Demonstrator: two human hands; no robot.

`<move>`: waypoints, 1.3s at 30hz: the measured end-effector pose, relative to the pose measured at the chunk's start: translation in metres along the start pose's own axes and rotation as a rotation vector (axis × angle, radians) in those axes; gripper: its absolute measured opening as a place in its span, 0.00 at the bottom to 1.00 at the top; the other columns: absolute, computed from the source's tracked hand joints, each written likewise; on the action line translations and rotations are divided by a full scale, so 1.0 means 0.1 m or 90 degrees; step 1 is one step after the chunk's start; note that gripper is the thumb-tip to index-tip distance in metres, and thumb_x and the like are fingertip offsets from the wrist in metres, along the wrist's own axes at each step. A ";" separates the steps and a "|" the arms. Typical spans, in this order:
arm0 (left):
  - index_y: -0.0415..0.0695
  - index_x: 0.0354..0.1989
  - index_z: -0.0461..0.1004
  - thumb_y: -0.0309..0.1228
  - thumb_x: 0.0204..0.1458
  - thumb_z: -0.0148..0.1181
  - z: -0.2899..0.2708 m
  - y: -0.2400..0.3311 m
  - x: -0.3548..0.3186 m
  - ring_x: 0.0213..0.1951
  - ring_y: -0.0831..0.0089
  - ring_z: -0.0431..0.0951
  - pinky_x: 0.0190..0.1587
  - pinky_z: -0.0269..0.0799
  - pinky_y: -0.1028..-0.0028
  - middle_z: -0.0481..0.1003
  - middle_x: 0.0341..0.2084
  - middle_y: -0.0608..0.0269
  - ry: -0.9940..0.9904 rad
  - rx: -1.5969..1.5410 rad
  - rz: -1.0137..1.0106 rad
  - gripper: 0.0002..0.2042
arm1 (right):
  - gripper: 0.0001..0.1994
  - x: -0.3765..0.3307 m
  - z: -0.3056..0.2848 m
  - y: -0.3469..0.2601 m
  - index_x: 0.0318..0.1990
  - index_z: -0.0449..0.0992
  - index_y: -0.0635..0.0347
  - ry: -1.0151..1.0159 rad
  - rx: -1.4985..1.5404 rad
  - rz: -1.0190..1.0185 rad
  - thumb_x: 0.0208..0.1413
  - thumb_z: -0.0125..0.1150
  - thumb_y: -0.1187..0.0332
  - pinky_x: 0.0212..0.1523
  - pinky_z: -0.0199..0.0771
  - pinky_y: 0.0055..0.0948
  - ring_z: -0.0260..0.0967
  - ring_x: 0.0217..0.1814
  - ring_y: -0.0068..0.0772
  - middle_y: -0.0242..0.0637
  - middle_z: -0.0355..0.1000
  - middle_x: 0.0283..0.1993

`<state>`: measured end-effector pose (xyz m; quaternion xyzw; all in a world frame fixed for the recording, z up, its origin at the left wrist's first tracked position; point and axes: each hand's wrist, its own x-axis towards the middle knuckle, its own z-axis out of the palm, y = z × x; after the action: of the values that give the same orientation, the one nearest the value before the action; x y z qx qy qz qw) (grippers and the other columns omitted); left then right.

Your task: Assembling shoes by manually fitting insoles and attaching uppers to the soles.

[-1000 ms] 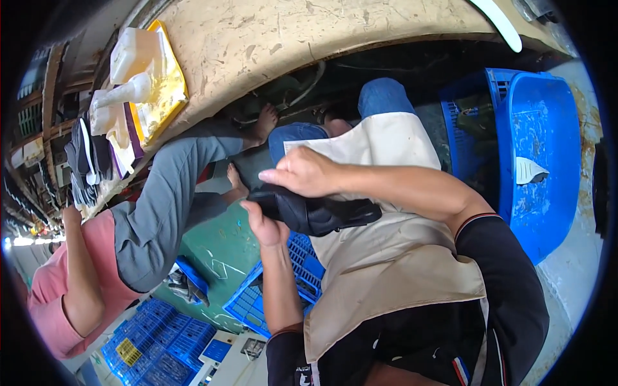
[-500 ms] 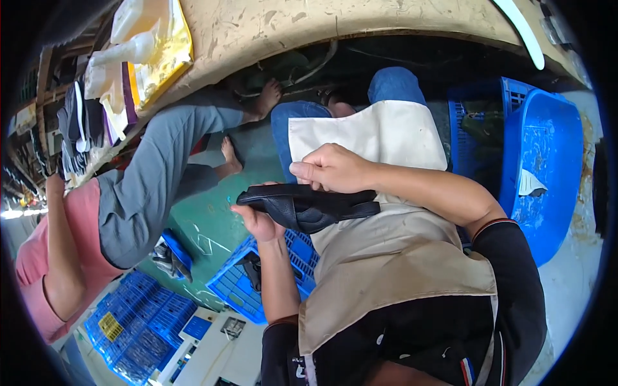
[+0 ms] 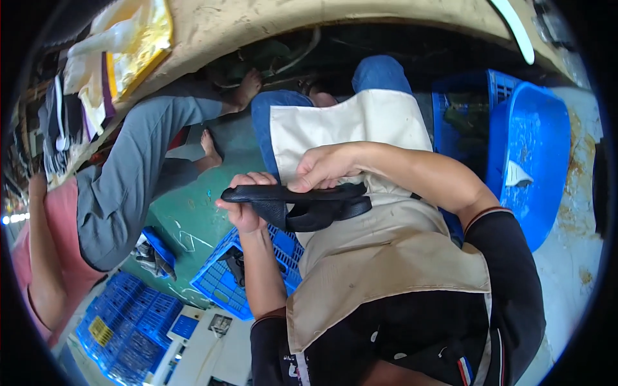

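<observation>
Across my lap, above the apron (image 3: 386, 238), I hold a black leather sandal (image 3: 309, 212), its flat sole edge up and its wide strap hanging below. My left hand (image 3: 246, 209) is closed round its left end, with fingers behind and over the top edge. My right hand (image 3: 325, 168) is closed at the upper edge near the middle, thumb pressed against the sole. Whether anything small sits in the right fingers is hidden.
A worktable (image 3: 257, 26) curves across the front, with a yellow-stained tray (image 3: 138, 48) on its left. A blue tub (image 3: 531, 161) stands at right. Blue crates (image 3: 219, 276) lie on the floor at left. Another person's leg (image 3: 141, 174) is close on my left.
The sandal has been turned so its sole edge is up and an opening shows under the strap. My left fingers now reach over its top. The whole view has shifted slightly.
</observation>
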<state>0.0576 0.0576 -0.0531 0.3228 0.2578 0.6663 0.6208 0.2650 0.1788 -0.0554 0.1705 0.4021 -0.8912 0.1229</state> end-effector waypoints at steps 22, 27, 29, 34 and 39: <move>0.34 0.36 0.82 0.38 0.61 0.60 0.85 0.31 1.10 0.27 0.75 0.76 0.36 0.73 0.75 0.79 0.25 0.61 0.161 0.499 -0.333 0.16 | 0.19 -0.65 0.00 -0.57 0.47 0.79 0.64 0.370 -0.316 -0.213 0.58 0.65 0.57 0.44 0.75 0.25 0.74 0.40 0.27 0.37 0.78 0.40; 0.34 0.31 0.82 0.38 0.58 0.62 1.04 0.41 1.09 0.20 0.74 0.73 0.29 0.72 0.73 0.76 0.17 0.62 0.123 0.899 -0.223 0.16 | 0.18 -0.64 0.05 -0.57 0.43 0.81 0.65 0.382 -0.290 -0.174 0.58 0.65 0.56 0.41 0.75 0.26 0.74 0.36 0.27 0.35 0.79 0.35; 0.34 0.28 0.81 0.38 0.57 0.63 1.09 0.42 1.08 0.18 0.74 0.72 0.26 0.70 0.72 0.74 0.13 0.62 0.123 0.995 -0.168 0.16 | 0.18 -0.63 0.07 -0.56 0.41 0.81 0.65 0.393 -0.282 -0.180 0.58 0.64 0.56 0.40 0.74 0.25 0.73 0.34 0.26 0.34 0.79 0.33; 0.34 0.25 0.80 0.38 0.58 0.62 1.14 0.39 1.10 0.18 0.76 0.72 0.25 0.70 0.75 0.73 0.13 0.63 0.100 1.064 -0.131 0.17 | 0.17 -0.64 0.07 -0.51 0.42 0.81 0.65 0.416 -0.253 -0.200 0.58 0.65 0.57 0.38 0.74 0.23 0.73 0.34 0.26 0.35 0.79 0.33; 0.35 0.23 0.78 0.38 0.59 0.61 0.82 0.44 1.18 0.18 0.77 0.72 0.23 0.68 0.78 0.71 0.13 0.63 -0.005 0.656 -0.301 0.18 | 0.16 -0.66 0.00 -0.49 0.42 0.81 0.65 0.329 -0.212 -0.250 0.57 0.65 0.59 0.37 0.74 0.23 0.73 0.34 0.25 0.35 0.79 0.34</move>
<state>0.0874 0.1663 0.0470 0.5201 0.6129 0.2961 0.5160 0.3079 0.2155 0.0045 0.2872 0.5847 -0.7475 -0.1299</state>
